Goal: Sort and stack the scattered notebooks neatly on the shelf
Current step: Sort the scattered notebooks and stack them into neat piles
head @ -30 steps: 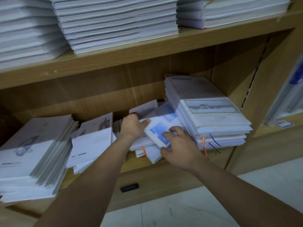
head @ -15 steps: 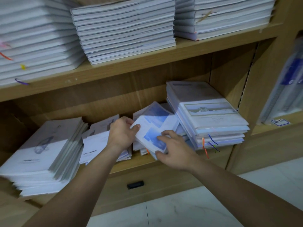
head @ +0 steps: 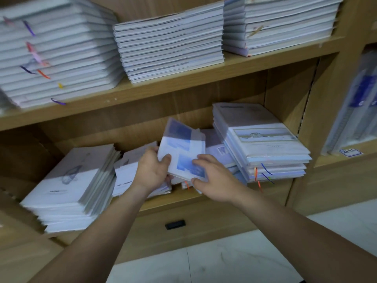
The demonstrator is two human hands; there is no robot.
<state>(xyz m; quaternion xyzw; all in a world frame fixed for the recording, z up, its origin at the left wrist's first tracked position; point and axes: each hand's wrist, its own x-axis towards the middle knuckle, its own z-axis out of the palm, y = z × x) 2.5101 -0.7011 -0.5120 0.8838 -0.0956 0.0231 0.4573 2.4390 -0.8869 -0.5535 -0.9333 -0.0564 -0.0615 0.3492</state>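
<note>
1. Notebooks (head: 181, 152): a small bundle with blue-and-white covers is held tilted up just above the lower shelf (head: 175, 201). It sits between the left stack (head: 67, 180) and the right stack (head: 263, 148), with a loose pile (head: 126, 174) lying beside and beneath it.
2. Handling, as a judgement: they look thin, soft-covered and light. The bundle probably flexes, and the smooth covers may slide over one another, so it could fan out if it is held at one corner only.
3. Where to take hold: the two side edges near the lower corners seem best, with the thumb on the front cover and the fingers behind. Squeezing there should keep the edges square.
4. The left hand (head: 152, 170) reaches in from the lower left with the forearm stretched forward. Its thumb lies on the front cover at the lower left edge and its fingers curl behind, so its grip is clamped on the bundle.
5. The right hand (head: 212, 176) comes in from the lower right. Its fingers lie across the lower right corner of the cover and its thumb sits under the edge, so its grip is also clamped on the bundle.
</note>
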